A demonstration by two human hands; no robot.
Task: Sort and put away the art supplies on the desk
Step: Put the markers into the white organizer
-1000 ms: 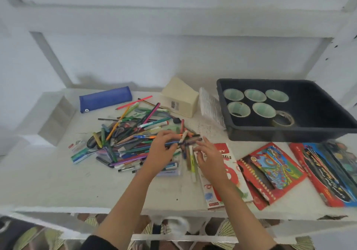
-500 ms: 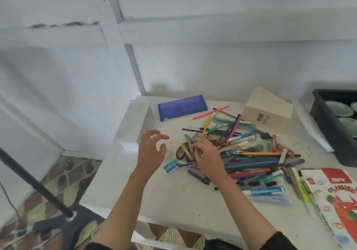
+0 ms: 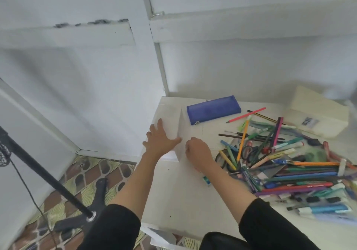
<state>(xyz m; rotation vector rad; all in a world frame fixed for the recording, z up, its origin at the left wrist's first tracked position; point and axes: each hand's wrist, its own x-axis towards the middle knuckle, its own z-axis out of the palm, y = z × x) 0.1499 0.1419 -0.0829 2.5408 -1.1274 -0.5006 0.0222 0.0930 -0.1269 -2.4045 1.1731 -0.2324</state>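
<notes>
- left grip [image 3: 161, 140] spread wide, flat on white box [image 3: 170, 114]; contents unseen
- right grip [image 3: 197, 150] curled at box wall; hold unclear
- blue pencil case [image 3: 213, 108] beyond; pen heap [image 3: 289, 164] rightward

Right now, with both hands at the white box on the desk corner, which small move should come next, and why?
Probably pull the white box toward the pile of pens, to have it ready for sorting. The left hand lies flat on its top, the right hand is curled against its side, and the pile lies loose beside them.
</notes>
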